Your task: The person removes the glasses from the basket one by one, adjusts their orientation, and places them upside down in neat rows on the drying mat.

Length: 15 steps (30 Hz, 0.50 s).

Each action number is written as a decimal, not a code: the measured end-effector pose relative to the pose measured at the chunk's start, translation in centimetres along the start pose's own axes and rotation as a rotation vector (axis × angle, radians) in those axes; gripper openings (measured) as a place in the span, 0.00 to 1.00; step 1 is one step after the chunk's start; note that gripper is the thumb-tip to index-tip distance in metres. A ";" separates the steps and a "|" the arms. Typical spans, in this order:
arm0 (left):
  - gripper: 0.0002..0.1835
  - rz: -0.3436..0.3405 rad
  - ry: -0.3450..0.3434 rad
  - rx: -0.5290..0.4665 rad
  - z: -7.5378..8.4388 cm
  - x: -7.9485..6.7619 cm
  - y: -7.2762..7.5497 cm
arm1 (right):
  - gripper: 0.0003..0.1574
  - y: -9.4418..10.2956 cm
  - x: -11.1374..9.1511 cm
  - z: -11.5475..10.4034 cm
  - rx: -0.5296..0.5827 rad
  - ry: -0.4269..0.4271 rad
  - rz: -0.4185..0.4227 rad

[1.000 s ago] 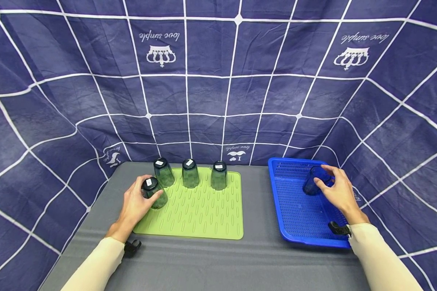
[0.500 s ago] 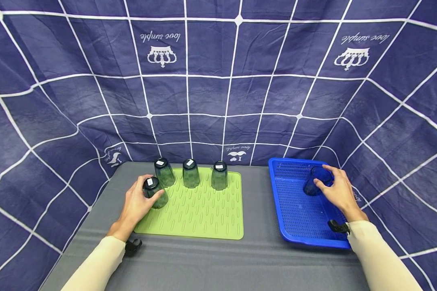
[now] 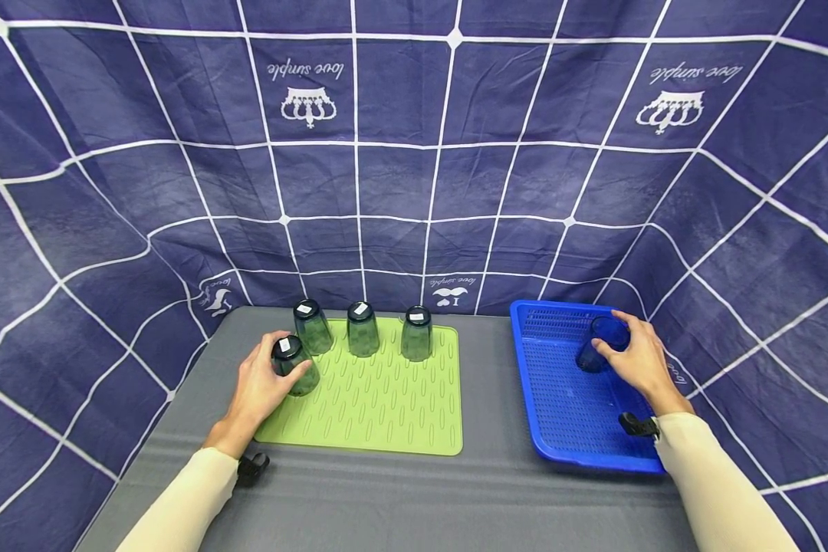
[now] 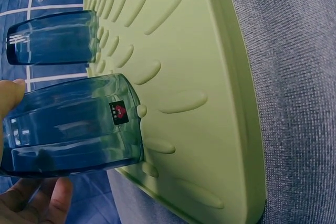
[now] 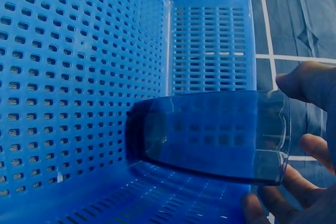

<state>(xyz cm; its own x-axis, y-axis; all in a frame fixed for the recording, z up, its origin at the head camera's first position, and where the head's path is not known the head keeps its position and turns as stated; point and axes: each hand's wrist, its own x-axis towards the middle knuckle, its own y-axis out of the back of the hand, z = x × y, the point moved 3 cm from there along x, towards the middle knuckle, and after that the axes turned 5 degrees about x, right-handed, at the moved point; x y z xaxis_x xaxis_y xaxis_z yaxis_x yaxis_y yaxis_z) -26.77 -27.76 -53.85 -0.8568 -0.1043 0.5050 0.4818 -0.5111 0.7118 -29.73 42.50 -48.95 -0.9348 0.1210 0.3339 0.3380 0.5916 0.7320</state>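
Note:
On the green ribbed mat [image 3: 366, 414], at its left edge, stands an upside-down tinted drinking glass [image 3: 303, 381] with a white sticker on its base. My left hand [image 3: 258, 387] holds this glass between thumb and fingers near the top; the left wrist view shows its rim down on the mat and a small dark label [image 4: 118, 113]. My right hand [image 3: 640, 360] reaches into the blue plastic basket [image 3: 533, 414] and holds another glass [image 3: 596, 349] near its rim. In the right wrist view that glass stands upright, its base on the basket floor, with the thumb [image 5: 304, 83] at the rim.
Three more upside-down glasses line the mat's back edge: one at the left [image 3: 313, 330], one mid-left [image 3: 363, 333], one to the right [image 3: 417, 337]. Grey cloth [image 3: 490, 399] covers the table between mat and basket. A blue checked curtain [image 3: 400, 184] encloses the back and sides.
Both hands stay on their glasses, with hardly any movement. The whole view shifts very slightly.

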 end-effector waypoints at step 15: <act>0.39 -0.014 0.008 -0.024 -0.2 0.0 0.0 | 0.54 -0.7 0.8 0.8 -0.019 0.009 -0.024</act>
<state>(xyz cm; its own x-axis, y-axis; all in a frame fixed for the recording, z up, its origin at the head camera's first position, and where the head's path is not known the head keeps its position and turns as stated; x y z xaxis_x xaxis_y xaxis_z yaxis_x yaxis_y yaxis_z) -26.78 -27.92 -53.98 -0.8648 -0.1042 0.4911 0.4656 -0.5325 0.7069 -30.75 42.80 -49.62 -0.9417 0.0993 0.3215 0.3174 0.5793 0.7508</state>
